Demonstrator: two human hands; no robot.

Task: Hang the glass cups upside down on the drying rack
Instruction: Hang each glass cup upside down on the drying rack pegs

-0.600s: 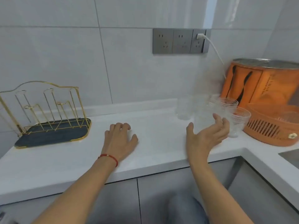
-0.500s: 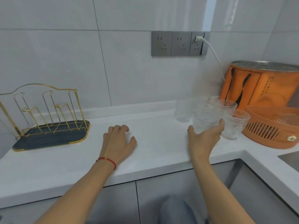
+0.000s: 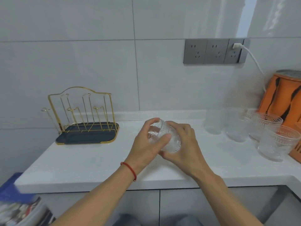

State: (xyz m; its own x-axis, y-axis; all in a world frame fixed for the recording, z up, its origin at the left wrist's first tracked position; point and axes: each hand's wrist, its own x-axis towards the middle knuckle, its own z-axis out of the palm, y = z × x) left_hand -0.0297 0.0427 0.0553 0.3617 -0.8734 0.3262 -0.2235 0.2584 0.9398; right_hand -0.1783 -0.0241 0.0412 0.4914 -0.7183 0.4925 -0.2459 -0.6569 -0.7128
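Held a tipped glass cup (image 3: 164, 137) tight in left hand (image 3: 147, 145) and right hand (image 3: 180, 144). Left of that, gold drying rack (image 3: 84, 118); right, more cups (image 3: 275, 141).

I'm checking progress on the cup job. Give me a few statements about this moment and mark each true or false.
1. Both hands hold one ribbed glass cup above the counter. True.
2. A cup already hangs on the gold drying rack. False: its pegs are all bare.
3. The left hand belongs to the arm with a red string at the wrist. True.
4. The rack stands right of the right hand. False: it stands to the left.
5. More glass cups wait at the right, by the orange basket. True.
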